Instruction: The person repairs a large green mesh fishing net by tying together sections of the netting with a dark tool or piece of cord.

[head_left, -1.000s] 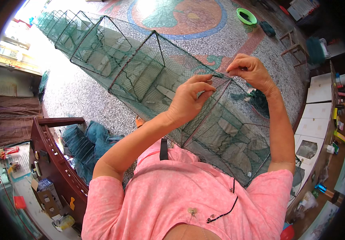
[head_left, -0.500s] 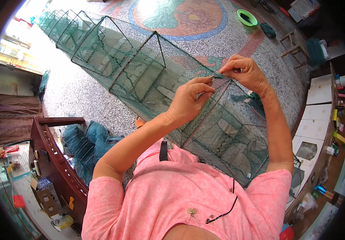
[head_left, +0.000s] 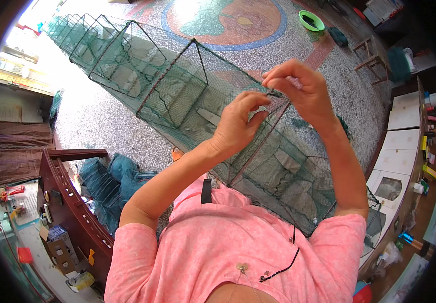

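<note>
Wide grey speckled stone floor (head_left: 96, 134), long green mesh net (head_left: 185, 103) with dark square frames (head_left: 167, 75) stretched across it, person's right hand (head_left: 304, 92) just beside left hand (head_left: 239, 118), near one frame's top corner, fingers (head_left: 254, 99) bent, cannot tell if gripping.

Long net (head_left: 182, 103): green mesh, dark frames (head_left: 165, 78). Floor (head_left: 94, 129): grey-white speckle, with a blue-rimmed, orange-brown and green medallion (head_left: 228, 25). Shirt (head_left: 218, 242): mottled pink. Basin (head_left: 321, 27): bright green. Bundled netting (head_left: 98, 179): blue-green.
</note>
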### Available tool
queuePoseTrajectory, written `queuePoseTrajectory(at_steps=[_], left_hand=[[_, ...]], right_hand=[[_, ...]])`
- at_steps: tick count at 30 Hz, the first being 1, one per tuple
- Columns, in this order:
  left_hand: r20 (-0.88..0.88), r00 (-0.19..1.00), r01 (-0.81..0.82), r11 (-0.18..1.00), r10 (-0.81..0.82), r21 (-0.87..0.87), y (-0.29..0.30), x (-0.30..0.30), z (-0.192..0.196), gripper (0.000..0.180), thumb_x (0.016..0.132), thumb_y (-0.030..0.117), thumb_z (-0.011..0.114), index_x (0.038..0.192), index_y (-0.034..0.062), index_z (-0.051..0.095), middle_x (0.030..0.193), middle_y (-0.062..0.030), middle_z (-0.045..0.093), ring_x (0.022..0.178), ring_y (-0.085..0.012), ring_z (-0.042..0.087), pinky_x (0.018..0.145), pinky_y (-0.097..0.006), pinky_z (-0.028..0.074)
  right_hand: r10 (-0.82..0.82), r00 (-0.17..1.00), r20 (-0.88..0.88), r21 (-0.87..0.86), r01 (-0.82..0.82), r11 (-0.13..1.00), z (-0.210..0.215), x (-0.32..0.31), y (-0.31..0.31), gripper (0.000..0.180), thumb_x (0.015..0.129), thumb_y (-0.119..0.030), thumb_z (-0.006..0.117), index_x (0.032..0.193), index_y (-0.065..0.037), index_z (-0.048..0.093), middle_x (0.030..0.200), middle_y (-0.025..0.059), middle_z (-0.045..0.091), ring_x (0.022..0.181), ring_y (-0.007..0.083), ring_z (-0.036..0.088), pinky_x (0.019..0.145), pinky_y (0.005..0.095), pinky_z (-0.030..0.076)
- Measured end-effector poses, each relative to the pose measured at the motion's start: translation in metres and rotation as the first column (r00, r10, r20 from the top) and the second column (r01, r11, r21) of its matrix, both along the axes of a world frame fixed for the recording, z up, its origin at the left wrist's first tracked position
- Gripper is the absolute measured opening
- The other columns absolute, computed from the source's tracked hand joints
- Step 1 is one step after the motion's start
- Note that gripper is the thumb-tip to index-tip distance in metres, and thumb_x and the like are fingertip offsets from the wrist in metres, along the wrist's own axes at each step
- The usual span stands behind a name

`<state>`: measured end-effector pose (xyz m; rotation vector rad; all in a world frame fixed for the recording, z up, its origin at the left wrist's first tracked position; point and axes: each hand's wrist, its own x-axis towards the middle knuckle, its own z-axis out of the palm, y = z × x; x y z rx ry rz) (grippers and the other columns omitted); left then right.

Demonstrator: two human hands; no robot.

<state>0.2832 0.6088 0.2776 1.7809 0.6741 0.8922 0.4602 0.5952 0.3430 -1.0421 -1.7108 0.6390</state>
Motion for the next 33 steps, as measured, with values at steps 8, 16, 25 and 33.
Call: queuePoseTrajectory(at_steps=[8,16,25,33], left_hand=[[0.101,0.995,-0.036,0.976,0.014,0.216,-0.002,0.012,0.010,0.058,0.083,-0.004,0.060,0.136,0.0089,0.042,0.128,-0.0111,0.049,0.098,-0.0198,0.057,0.082,-0.030,0.048],[0.115,0.986,0.093,0.964,-0.125,0.250,0.013,0.010,0.012,0.026,0.082,-0.005,0.060,0.105,0.0041,0.063,0.107,-0.0072,0.063,0.093,-0.0208,0.059,0.079,-0.029,0.047],[0.053,0.998,0.021,0.965,-0.036,0.260,-0.002,0.001,0.012,0.011,0.082,-0.005,0.060,0.091,0.0008,0.061,0.095,-0.0107,0.062,0.087,-0.0234,0.062,0.073,-0.029,0.050],[0.012,1.000,0.002,0.972,-0.005,0.234,-0.006,-0.001,0.009,0.010,0.083,-0.003,0.060,0.092,0.0016,0.061,0.103,-0.0121,0.063,0.091,-0.0248,0.063,0.074,-0.030,0.050]], right_hand=[[0.066,0.847,-0.528,0.254,0.083,0.964,0.078,0.025,-0.037,0.017,0.099,-0.017,0.045,0.092,-0.003,0.052,0.060,-0.0001,0.044,0.044,0.0074,0.038,0.043,0.0228,0.040],[0.088,0.878,-0.470,0.248,0.036,0.968,0.070,0.037,-0.031,0.020,0.098,-0.020,0.047,0.091,-0.003,0.053,0.066,0.0016,0.048,0.057,0.0093,0.047,0.063,0.0283,0.051],[-0.187,0.856,0.483,-0.120,0.276,0.954,0.019,0.064,-0.016,0.006,0.083,-0.008,0.066,0.088,-0.005,0.067,0.084,0.0028,0.059,0.084,0.0165,0.056,0.076,0.0270,0.048],[0.015,0.865,0.501,-0.255,0.131,0.958,0.004,0.065,-0.009,0.006,0.079,-0.004,0.069,0.084,-0.005,0.069,0.081,0.0004,0.056,0.082,0.0148,0.054,0.070,0.0261,0.045]])
